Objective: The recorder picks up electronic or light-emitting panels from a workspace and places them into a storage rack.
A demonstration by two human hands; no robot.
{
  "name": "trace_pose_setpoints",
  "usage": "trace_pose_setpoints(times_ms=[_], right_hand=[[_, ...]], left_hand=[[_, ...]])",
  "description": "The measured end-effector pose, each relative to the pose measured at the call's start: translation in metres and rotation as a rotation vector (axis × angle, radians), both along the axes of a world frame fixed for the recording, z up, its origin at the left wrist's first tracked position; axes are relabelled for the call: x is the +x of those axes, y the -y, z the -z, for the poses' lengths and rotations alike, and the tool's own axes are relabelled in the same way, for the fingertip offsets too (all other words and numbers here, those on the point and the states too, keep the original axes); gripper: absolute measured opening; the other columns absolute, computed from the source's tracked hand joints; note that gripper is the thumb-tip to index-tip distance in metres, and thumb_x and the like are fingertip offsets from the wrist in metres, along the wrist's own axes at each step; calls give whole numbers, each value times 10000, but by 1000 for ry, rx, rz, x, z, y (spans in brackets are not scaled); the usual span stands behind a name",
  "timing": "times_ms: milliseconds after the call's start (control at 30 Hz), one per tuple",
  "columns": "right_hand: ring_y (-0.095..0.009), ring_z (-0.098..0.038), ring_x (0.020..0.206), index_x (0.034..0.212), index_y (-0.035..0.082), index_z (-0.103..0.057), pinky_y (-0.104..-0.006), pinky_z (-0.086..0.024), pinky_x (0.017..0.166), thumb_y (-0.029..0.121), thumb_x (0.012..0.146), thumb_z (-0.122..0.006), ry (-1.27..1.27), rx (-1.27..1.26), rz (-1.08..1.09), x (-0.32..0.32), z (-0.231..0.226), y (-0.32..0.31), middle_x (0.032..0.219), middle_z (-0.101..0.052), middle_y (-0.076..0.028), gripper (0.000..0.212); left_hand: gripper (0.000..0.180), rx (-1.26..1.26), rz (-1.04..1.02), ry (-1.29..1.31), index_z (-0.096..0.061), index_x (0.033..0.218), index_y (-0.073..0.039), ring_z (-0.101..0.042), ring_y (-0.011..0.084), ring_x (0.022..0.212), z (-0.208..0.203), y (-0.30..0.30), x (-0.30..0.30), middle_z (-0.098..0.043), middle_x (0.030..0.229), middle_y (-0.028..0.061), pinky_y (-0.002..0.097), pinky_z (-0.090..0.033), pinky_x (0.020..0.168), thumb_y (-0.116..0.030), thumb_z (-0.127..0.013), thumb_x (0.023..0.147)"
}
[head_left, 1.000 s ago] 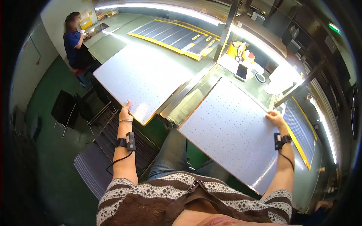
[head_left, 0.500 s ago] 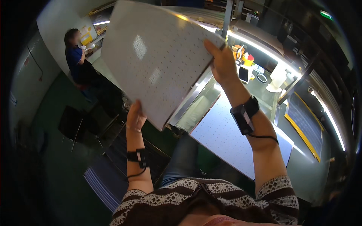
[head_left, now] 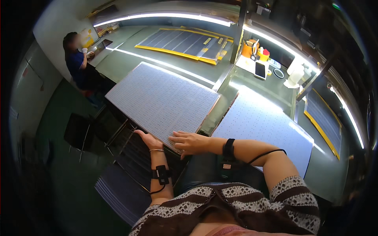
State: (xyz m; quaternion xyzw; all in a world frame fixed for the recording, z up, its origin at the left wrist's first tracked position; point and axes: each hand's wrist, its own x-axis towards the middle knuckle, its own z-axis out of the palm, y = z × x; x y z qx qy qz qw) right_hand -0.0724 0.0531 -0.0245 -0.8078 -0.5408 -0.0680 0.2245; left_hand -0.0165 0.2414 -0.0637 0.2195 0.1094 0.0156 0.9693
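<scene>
A large pale sheet [head_left: 161, 100] printed with rows of fine marks lies flat on the left part of the bench, at the top of what seems to be a stack. My right hand [head_left: 189, 142] rests on its near corner, palm down and fingers spread. At the near edge, just left of that, my left hand [head_left: 150, 141] is open with the palm turned up and the thumb out; whether its fingers reach under the edge is hidden. To the right lies a second pale sheet with sparse dots [head_left: 262, 126], touched by neither hand.
Yellow-edged dark panels [head_left: 177, 42] lie at the back, and another such panel [head_left: 325, 122] is far right. A phone [head_left: 260, 70], a tape roll [head_left: 278, 73] and white bottles [head_left: 295, 75] stand behind the dotted sheet. A co-worker [head_left: 76, 63] is at far left, near a chair [head_left: 76, 131].
The sheet that both hands held up at a tilt is now down flat on the bench. My right hand has come down from its far edge to the near corner; my left hand has shifted slightly right.
</scene>
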Motion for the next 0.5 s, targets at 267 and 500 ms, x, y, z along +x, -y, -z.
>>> trace_pose_setpoints(times_ms=[267,500], right_hand=[[-253,-607,880,874,51,-529,-316,-515,656,61,747,-542,-121,104,222,-6,-7,-18,986,-591,-112,127],[-304,-596,579,742,9,-573,-386,-467,582,128,804,-501,-307,738,682,113,-90,-2,687,-597,-175,152]], left_hand=[[967,-173,98,-75,-205,1357,-27,-238,307,1256,-3,-10,-4,-200,1416,122,403,-172,1051,-771,-208,739],[563,227,221,-124,-365,1261,-2,-409,295,1151,31,-33,35,-433,1256,132,439,-326,976,-410,-443,881]])
